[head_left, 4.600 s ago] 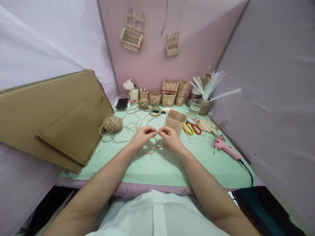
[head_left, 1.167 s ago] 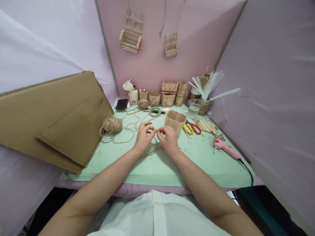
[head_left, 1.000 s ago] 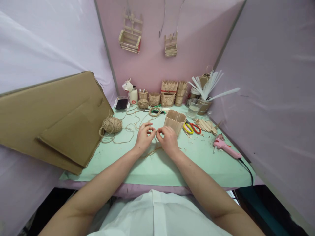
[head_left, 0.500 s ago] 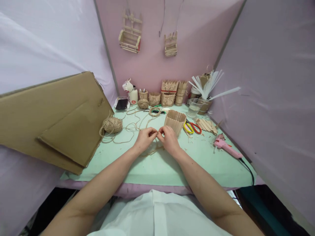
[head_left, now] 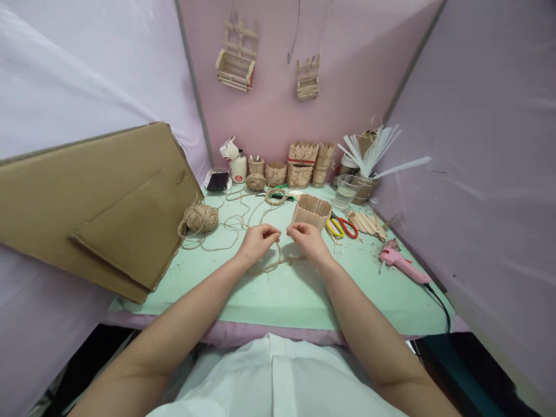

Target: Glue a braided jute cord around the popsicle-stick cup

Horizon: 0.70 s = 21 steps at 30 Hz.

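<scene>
Over the middle of the green table [head_left: 286, 295], my left hand [head_left: 257, 242] and my right hand [head_left: 309, 241] each pinch a strand of jute twine [head_left: 273, 265]. The fingertips are a short gap apart, with the twine drooping in loops onto the table below them. Just beyond my right hand stands a cup of wooden craft sticks [head_left: 311, 212]. A ball of twine [head_left: 200, 218] lies to the left, its loose strand trailing toward my hands.
Folded cardboard [head_left: 99, 202] leans at the left. Yellow and red scissors [head_left: 341, 227], loose sticks [head_left: 367, 223] and a pink glue gun [head_left: 402, 263] lie at the right. Stick-built pots [head_left: 299, 165], a plastic cup [head_left: 346, 191], a phone [head_left: 216, 180] and a second twine ball [head_left: 255, 182] line the back.
My hands have drawn slightly apart, from touching fingertips to a small gap, still pinching the twine. The camera view shifted a little.
</scene>
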{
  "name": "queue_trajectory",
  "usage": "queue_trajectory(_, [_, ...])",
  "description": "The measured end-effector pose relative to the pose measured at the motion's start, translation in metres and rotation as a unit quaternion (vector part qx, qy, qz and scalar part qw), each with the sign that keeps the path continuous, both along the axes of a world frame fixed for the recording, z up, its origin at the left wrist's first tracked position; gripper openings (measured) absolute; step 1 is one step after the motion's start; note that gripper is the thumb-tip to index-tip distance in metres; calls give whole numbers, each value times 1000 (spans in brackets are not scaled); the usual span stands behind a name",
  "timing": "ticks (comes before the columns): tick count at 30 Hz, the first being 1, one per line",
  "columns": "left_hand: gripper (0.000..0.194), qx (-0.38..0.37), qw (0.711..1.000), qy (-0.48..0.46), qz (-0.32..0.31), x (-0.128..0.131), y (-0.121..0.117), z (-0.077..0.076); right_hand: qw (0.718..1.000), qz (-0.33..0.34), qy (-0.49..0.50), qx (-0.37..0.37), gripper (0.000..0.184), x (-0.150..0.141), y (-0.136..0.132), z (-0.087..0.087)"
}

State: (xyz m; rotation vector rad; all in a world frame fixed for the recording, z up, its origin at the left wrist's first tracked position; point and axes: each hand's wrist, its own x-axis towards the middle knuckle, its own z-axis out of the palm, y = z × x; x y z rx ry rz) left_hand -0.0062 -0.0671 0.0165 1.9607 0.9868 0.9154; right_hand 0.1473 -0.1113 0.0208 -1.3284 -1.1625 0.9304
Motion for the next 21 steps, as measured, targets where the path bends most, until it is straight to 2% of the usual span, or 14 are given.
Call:
queue_trajectory(3, [20, -71, 996, -61, 2, -1, 3, -1, 987, -40, -137, 77, 18, -5, -1, -2])
queue_trajectory(7, [19, -69, 995, -68, 10, 0, 4, -4, 958, -52, -246, 135, 15, -13, -4, -5])
queue_trajectory(12, [17, -20, 999, -24, 20, 1, -2, -1, 944, -56, -285, 154, 13, -12, -3, -9])
queue_trajectory(17, [17, 66, 996, 46, 31, 2, -8, 1, 932, -66, -316, 163, 8, -12, -1, -12])
queue_trajectory(21, [16, 126, 989, 77, 32, 2, -9, 0, 947, -66, -286, 134, 7, -12, -1, -9])
